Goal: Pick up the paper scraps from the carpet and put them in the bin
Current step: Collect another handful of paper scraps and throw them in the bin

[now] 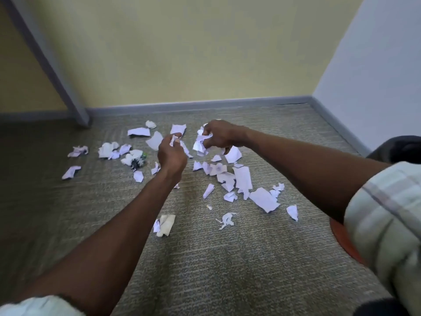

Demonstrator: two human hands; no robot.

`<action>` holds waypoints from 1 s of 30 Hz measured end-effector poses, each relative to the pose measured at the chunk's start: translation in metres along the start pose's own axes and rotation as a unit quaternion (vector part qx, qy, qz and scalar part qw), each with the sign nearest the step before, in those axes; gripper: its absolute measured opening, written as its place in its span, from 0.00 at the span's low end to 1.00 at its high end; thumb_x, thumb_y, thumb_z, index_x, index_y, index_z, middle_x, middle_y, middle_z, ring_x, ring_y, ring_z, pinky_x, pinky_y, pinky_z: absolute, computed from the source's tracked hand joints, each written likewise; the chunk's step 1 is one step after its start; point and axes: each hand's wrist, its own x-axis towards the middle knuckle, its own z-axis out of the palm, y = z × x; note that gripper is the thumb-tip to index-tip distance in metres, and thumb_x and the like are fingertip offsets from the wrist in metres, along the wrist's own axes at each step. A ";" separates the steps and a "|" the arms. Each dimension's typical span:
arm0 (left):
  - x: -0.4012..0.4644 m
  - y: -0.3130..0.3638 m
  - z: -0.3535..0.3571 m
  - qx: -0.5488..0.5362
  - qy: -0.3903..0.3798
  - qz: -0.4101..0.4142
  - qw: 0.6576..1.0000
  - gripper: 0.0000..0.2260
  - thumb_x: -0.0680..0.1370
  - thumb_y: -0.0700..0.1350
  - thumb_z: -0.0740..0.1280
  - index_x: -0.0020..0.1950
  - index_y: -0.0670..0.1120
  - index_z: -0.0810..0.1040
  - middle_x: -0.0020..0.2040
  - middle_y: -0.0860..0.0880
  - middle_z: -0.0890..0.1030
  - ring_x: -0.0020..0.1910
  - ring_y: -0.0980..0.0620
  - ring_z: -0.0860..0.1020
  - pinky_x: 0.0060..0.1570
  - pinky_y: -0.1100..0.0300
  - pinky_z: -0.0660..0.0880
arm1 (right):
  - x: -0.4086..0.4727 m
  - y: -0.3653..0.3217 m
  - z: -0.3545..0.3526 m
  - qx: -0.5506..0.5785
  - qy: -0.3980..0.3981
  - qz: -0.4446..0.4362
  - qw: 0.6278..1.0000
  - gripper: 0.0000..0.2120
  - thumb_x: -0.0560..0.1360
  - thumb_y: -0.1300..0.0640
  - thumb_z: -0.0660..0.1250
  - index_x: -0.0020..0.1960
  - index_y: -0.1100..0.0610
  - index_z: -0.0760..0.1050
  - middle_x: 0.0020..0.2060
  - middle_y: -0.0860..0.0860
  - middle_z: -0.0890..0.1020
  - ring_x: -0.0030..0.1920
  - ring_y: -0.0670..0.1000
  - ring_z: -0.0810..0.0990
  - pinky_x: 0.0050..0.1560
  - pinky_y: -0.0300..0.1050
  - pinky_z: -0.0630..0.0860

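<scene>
Several white paper scraps (264,198) lie scattered over the grey carpet (227,258) in front of me. My left hand (170,153) is raised over the middle of the mess and pinches a small crumpled scrap (175,139) at its fingertips. My right hand (218,136) is a little further back and to the right, its fingers curled round a bunch of crumpled paper (201,143). A dark bin (401,148) shows at the right edge, partly hidden by my right sleeve.
A crumpled dark and green wrapper (137,161) lies among the scraps on the left. A beige scrap (167,224) sits near the front. A grey post (68,96) slants down to the floor at the left. An orange rim (341,238) peeks out under my right arm.
</scene>
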 end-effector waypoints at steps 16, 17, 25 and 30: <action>-0.132 0.146 0.183 -0.146 -0.361 -0.082 0.917 0.07 0.79 0.33 0.64 0.51 0.30 0.79 0.37 0.35 0.81 0.23 0.44 0.78 0.22 0.64 0.69 | -0.205 0.107 -0.156 0.043 0.088 0.118 0.988 0.04 0.74 0.59 0.69 0.47 0.58 0.79 0.41 0.57 0.81 0.30 0.54 0.76 0.33 0.47 0.77; -0.145 0.153 0.197 -0.146 -0.380 -0.077 0.910 0.06 0.79 0.33 0.64 0.48 0.32 0.79 0.33 0.37 0.81 0.21 0.45 0.78 0.20 0.64 0.70 | -0.218 0.118 -0.163 0.038 0.091 0.135 0.986 0.03 0.74 0.59 0.69 0.46 0.58 0.79 0.37 0.53 0.81 0.30 0.54 0.76 0.33 0.46 0.77; -0.241 0.179 0.285 -0.086 -0.516 -0.145 0.840 0.26 0.79 0.63 0.60 0.51 0.39 0.77 0.41 0.41 0.84 0.30 0.44 0.80 0.30 0.60 0.76 | -0.304 0.213 -0.191 0.088 0.077 0.275 0.954 0.03 0.75 0.63 0.67 0.44 0.58 0.78 0.39 0.64 0.79 0.32 0.56 0.74 0.38 0.50 0.77; -0.272 0.190 0.293 0.011 -0.623 -0.107 0.775 0.40 0.73 0.74 0.55 0.79 0.52 0.59 0.78 0.45 0.63 0.75 0.45 0.64 0.72 0.41 0.59 | -0.329 0.261 -0.174 0.059 0.060 0.369 0.926 0.15 0.73 0.66 0.69 0.56 0.51 0.74 0.52 0.57 0.73 0.46 0.63 0.79 0.40 0.56 0.83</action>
